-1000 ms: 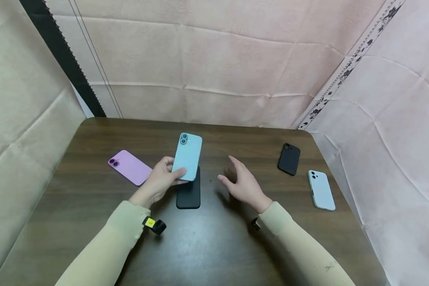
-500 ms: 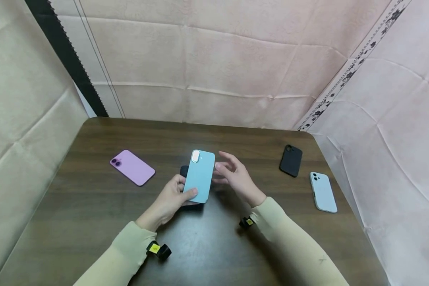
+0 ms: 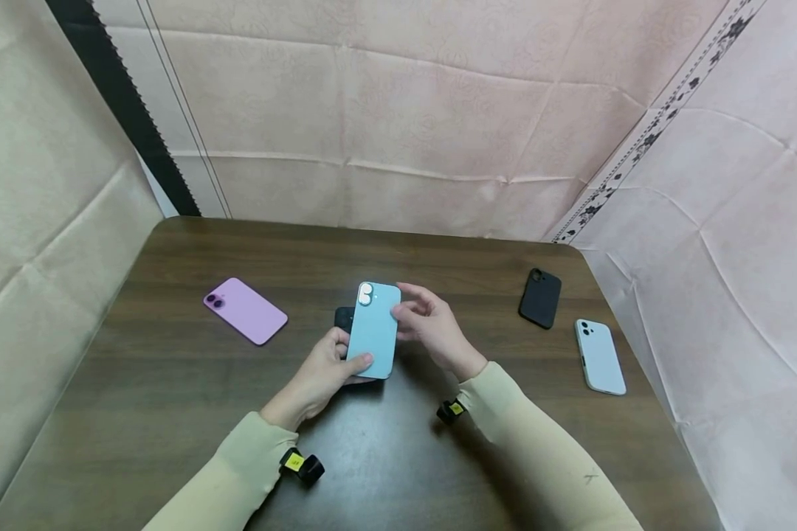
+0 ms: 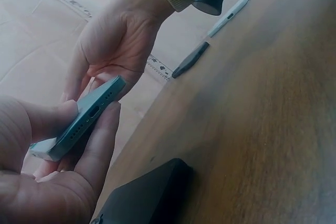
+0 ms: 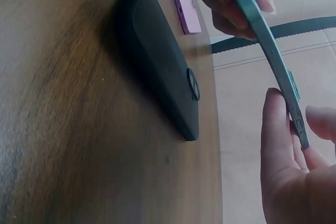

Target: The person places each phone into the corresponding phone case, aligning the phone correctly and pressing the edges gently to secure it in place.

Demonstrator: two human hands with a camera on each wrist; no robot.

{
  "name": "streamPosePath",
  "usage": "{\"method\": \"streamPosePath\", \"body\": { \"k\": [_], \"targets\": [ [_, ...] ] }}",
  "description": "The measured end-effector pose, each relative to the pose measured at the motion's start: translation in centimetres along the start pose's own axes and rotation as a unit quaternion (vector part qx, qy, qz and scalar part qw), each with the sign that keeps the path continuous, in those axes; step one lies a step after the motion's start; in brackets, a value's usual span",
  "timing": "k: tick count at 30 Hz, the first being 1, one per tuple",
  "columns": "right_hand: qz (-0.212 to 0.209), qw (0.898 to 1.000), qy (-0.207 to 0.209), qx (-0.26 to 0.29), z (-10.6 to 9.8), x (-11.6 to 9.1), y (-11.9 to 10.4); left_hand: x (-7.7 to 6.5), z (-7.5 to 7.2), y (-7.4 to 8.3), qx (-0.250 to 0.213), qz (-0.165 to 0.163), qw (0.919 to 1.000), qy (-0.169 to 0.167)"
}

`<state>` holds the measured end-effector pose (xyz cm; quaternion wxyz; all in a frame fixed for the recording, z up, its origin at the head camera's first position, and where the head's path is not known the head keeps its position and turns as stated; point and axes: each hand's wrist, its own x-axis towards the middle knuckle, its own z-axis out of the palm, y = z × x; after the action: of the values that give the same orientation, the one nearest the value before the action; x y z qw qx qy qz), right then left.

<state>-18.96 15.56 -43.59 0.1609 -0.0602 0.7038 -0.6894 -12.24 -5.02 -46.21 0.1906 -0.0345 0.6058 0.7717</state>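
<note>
Head view: mod. bright, diffuse light, source out of frame. Table [image 3: 173, 413] takes broad soft glare nr centre; far strip darker. Soft-edged shadows lie on tabletop, inner side of L sleeve [image 3: 222, 479] & R sleeve [image 3: 538, 442]. White glint on camera bump [image 3: 365, 293] of blue phone [image 3: 375, 332]. R cloth [image 3: 724, 258] bright; L cloth [image 3: 46, 221] yellow-green tint. Wrist views: dimmer, hazy, low contrast, cool cast. L hand [image 4: 58, 187] soft, poss. out of focus.

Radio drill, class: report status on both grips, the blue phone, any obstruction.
Left grip holds blue phone above table. Right grip at phone's right edge, contact unclear. Black phone or case beneath; no obstruction seen.
</note>
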Motion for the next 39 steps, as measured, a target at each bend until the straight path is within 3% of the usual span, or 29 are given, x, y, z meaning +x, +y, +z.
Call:
{"method": "streamPosePath", "body": {
  "k": [8,14,18,27,39],
  "targets": [
    [0.005,1.0,-0.003,-0.005,0.0,0.2,0.1,0.3,0.3,-0.3,0.005,-0.005,1.0,-0.001],
    [0.012,1.0,0.002,-0.004,-0.1,0.3,0.0,0.4,0.2,-0.2,-0.001,-0.012,0.9997,-0.02],
    [0.014,1.0,0.003,-0.004,-0.1,0.4,-0.1,0.6,-0.3,0.5,0.027,-0.013,0.9994,-0.019],
    [0.02,0.999,-0.025,-0.014,0.1,0.1,-0.1,2.0,-1.8,2.5,0.083,0.008,0.9962,0.024],
    [0.021,0.999,-0.031,-0.011,0.1,0.0,-0.3,2.7,-1.8,2.4,0.093,-0.001,0.9956,0.006]
  ]
}}
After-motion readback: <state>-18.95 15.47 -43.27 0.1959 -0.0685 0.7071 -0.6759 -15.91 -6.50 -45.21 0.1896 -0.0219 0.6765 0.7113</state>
